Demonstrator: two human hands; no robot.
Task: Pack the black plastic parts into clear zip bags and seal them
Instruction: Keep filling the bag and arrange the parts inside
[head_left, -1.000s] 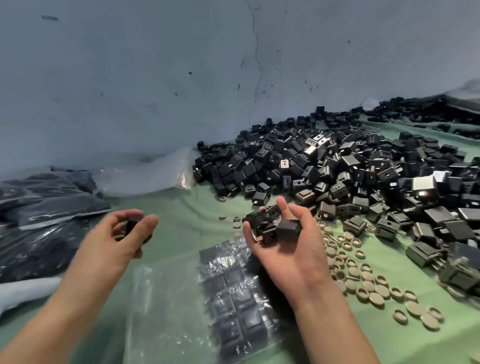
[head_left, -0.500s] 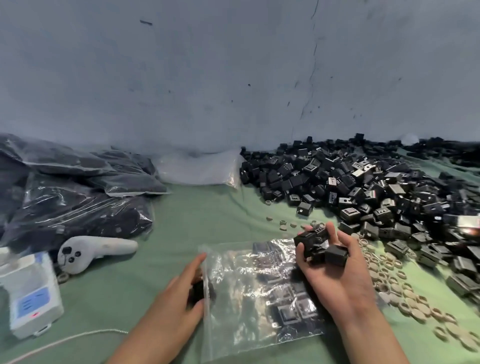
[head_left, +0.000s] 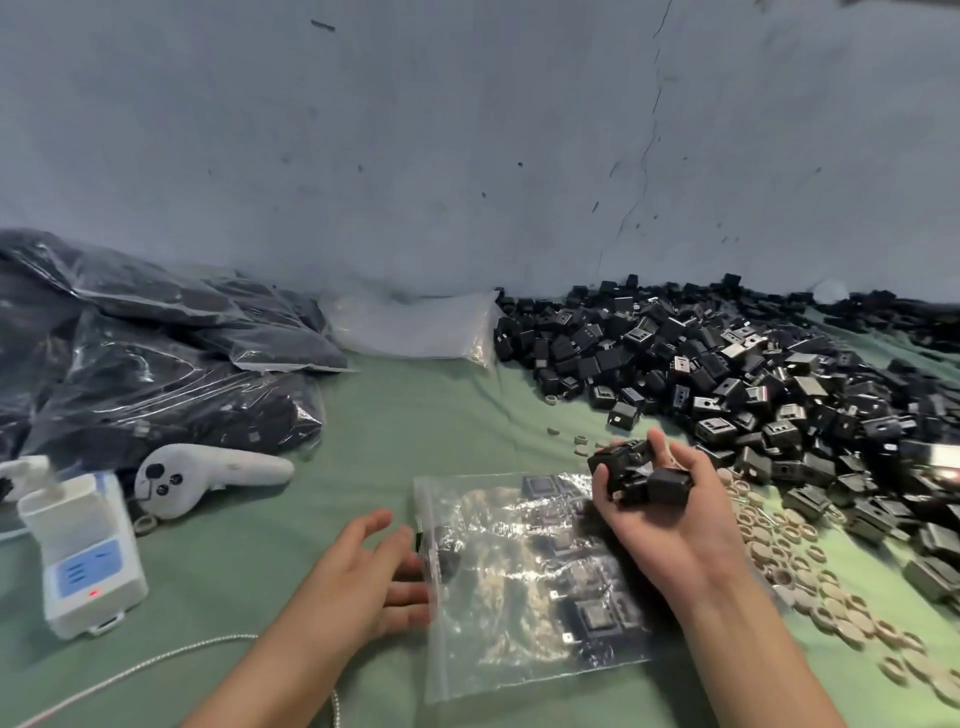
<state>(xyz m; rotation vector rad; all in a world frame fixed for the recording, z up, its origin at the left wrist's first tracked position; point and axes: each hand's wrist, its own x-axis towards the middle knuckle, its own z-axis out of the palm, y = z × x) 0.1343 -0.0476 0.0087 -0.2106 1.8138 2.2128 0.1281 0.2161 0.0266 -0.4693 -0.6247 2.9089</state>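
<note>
right hand (head_left: 670, 525) is cupping hard, light black parts (head_left: 639, 478), fingers (head_left: 660, 447) curled round them. left hand (head_left: 358, 577), fingers slack, is resting at the nine o'clock mouth of the limp, slippery zip bag (head_left: 519, 597); judged the best pinching point.

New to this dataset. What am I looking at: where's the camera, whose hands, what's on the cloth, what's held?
No robot: one camera on a person's head looks down at their own two bare hands. The right hand cups a handful of black parts. The left hand, fingers straight, rests at the mouth of a clear zip bag lying flat and partly filled. On the green cloth: a big pile of loose parts at right, beige rings beside it, filled bags at left, a white controller and a white box with a red light.
</note>
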